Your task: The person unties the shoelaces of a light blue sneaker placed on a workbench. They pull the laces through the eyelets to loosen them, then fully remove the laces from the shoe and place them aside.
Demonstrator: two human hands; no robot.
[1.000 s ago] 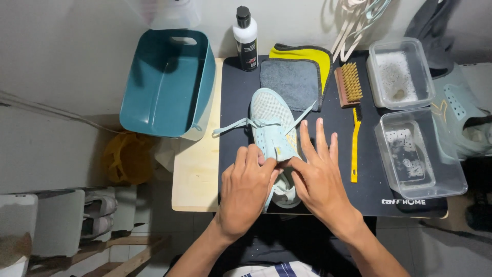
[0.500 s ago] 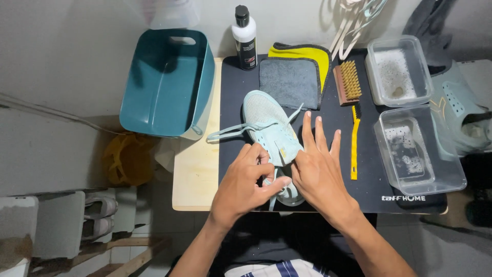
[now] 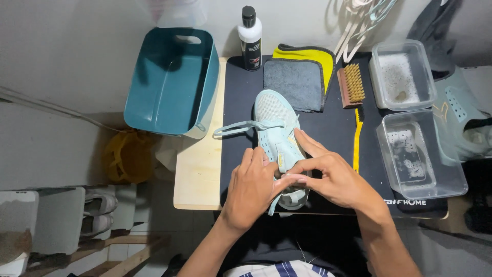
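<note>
A pale mint sneaker (image 3: 274,120) lies on a black mat (image 3: 338,128), toe pointing away from me. Its lace (image 3: 238,128) trails loose to the left over the mat edge. My left hand (image 3: 251,187) covers the shoe's heel side, fingers curled against the tongue area. My right hand (image 3: 330,177) comes in from the right, thumb and fingers pinched on the lace near the shoe's eyelets, touching the left hand's fingertips.
A teal plastic tub (image 3: 171,82) sits at the left on a wooden table (image 3: 197,174). A white bottle with black cap (image 3: 250,38), grey and yellow cloths (image 3: 294,82), a wooden brush (image 3: 351,84), a yellow-handled brush (image 3: 357,143), two clear containers (image 3: 417,154) and another shoe (image 3: 461,123) surround the mat.
My right hand went from flat with fingers spread to a pinch on the lace. The left hand curled closer against it. The loose lace end has shifted on the left.
</note>
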